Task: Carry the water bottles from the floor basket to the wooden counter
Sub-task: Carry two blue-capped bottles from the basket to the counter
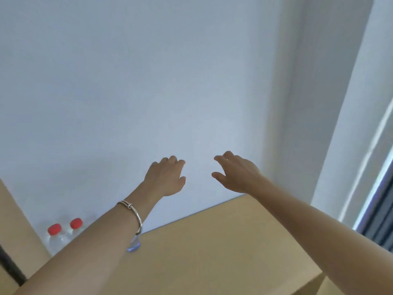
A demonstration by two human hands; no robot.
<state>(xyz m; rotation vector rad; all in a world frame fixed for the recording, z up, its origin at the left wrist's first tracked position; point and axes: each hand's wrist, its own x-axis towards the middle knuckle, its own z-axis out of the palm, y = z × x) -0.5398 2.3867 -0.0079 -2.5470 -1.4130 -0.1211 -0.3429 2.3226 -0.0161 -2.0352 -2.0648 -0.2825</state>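
Observation:
Two clear water bottles with red caps stand side by side at the back left of the wooden counter (pixel 212 248), one (pixel 54 235) left of the other (pixel 74 227), and my left forearm covers their lower parts. My left hand (pixel 165 177) and my right hand (pixel 236 173) are both raised in front of the white wall above the counter's back edge. Their fingers are loosely curled and hold nothing. A silver bangle sits on my left wrist. The floor basket is out of view.
A white wall (pixel 148 81) fills most of the view behind the counter. A window frame (pixel 374 209) runs down the right side. A wooden side panel (pixel 14 231) rises at the far left next to the bottles.

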